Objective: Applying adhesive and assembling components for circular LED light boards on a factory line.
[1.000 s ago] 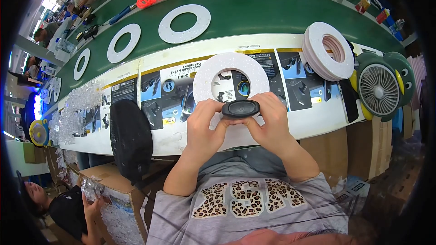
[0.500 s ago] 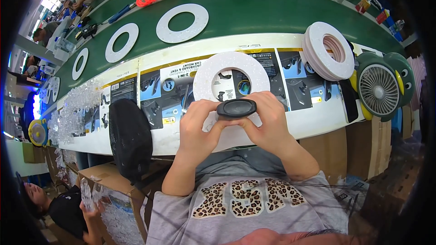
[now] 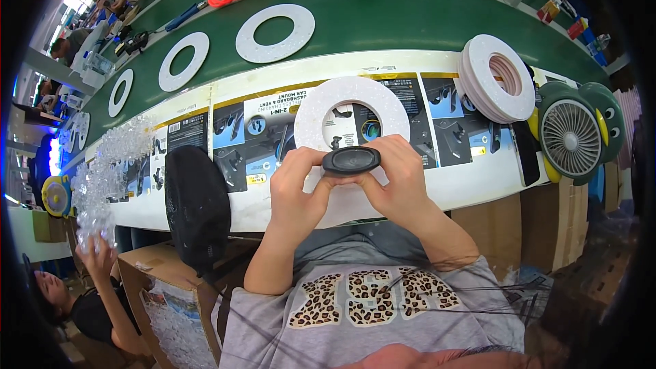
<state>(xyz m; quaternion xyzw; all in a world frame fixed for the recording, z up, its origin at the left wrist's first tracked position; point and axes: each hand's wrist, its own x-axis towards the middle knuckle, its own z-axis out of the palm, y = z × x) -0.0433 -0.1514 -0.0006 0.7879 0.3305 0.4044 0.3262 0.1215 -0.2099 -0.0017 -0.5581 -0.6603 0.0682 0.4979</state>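
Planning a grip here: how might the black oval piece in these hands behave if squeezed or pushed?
The black oval piece looks stiff, showing no bend between the left hand and right hand. Its rounded ends might let it rock on edge. Small beside the hands, it's probably light.

Dark lettering (image 3: 288, 101) covers the packaging sheet (image 3: 270, 130); leopard-patterned characters (image 3: 370, 298) mark the grey shirt (image 3: 437, 333).

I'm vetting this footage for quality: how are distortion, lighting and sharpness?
Head view: the white table looks bowed along its edges and the picture's corners go black; head view: a blue light glares at far left; head view: the left hand, right hand and black oval part look fairly sharp.
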